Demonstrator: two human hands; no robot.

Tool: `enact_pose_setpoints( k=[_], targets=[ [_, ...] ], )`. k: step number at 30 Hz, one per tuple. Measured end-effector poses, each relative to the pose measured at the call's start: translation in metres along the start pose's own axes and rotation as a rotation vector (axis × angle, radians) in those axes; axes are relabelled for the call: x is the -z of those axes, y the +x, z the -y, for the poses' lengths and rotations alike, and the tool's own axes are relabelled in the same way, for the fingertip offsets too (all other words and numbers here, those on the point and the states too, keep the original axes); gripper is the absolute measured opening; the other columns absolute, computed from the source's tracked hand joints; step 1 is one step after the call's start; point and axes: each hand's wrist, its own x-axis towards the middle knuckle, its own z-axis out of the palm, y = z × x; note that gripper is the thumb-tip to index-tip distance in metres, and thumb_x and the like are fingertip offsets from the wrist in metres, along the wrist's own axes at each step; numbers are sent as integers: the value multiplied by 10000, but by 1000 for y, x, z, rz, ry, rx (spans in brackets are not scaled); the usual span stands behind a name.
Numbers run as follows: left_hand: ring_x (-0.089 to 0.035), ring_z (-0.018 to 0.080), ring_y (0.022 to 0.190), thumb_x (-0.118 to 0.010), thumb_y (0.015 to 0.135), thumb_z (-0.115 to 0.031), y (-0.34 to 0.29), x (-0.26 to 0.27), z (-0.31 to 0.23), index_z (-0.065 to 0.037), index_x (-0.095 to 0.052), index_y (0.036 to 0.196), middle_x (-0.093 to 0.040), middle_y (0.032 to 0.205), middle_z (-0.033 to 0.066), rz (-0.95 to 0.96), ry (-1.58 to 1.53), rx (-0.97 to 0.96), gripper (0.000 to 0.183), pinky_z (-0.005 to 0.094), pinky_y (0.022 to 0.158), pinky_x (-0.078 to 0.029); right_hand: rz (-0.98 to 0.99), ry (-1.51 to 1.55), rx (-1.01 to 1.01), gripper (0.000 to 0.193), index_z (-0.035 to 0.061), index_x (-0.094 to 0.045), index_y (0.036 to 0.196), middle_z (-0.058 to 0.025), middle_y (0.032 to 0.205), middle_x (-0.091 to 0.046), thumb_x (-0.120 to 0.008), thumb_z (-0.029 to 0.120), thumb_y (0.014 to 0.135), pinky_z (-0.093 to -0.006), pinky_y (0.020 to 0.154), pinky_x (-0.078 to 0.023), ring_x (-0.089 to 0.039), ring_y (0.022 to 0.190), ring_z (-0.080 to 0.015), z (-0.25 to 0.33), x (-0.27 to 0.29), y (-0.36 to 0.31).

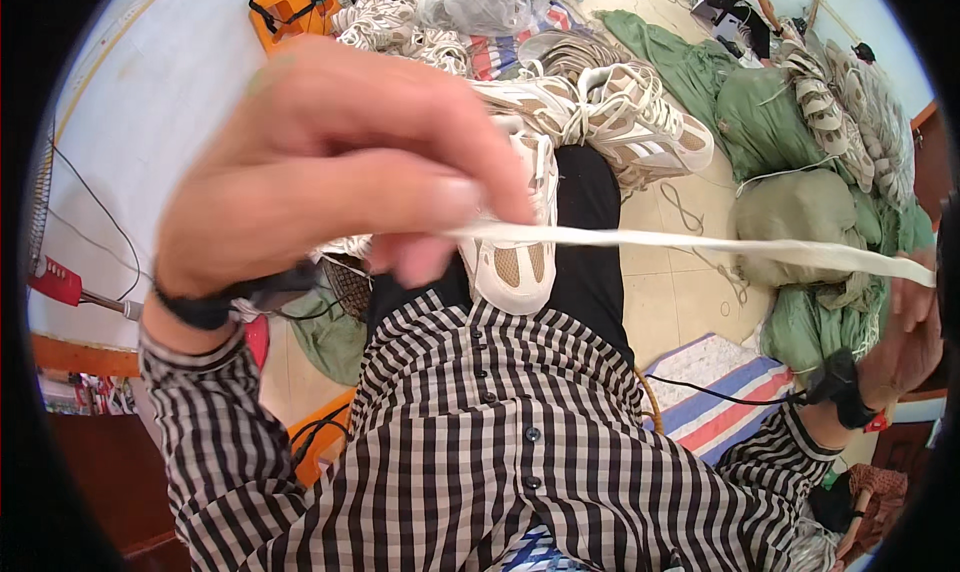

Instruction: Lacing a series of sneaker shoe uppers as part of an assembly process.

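My left hand [330, 167] is raised close to the camera, its thumb and fingers pinched on one end of a flat white shoelace [690, 242]. The lace runs taut to the right, where my right hand [910, 322] grips its other end at the picture's edge. Below the lace a white and beige sneaker [515, 262] rests on my lap, over black trousers. Both wrists wear black bands and checked sleeves.
A pile of similar sneakers [630, 122] lies beyond my knees. Green sacks [790, 212] stand to the right, bundles of white laces [400, 27] at the back, an orange crate [290, 12] at the far left. A striped mat [725, 392] covers the tiled floor. Another person [740, 2] crouches far back.
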Motion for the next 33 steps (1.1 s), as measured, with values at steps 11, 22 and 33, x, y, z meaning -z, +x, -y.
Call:
enact_pose_setpoints(
  k=[11, 22, 33],
  targets=[
    [-553, 69, 600, -585, 893, -66, -139, 6, 77, 2, -623, 1097, -625, 736, 14, -75, 123, 757, 218, 204, 525, -419, 521, -31, -438, 122, -1, -654, 954, -55, 704, -630, -550, 29, 896, -268, 580, -470, -593, 628, -113, -179, -180, 14],
    [-581, 124, 1003, -484, 918, 21, -26, -72, 149, -21, -425, 1348, -575, 1125, 90, -6, -518, 395, 436, 242, 684, -534, 691, -383, -188, 220, 2, -457, 1012, -189, 656, -585, -565, 14, 820, -462, 533, -436, -602, 637, -392, -223, -221, -9],
    [-580, 69, 650, -546, 929, -60, -4, -78, 168, 18, -632, 1034, -619, 813, 10, 142, -481, 523, 157, 219, 585, -478, 678, -515, -124, 126, 48, -547, 969, -146, 723, -604, -588, 46, 850, -433, 555, -466, -619, 675, -354, -224, -196, -15]
  ],
)
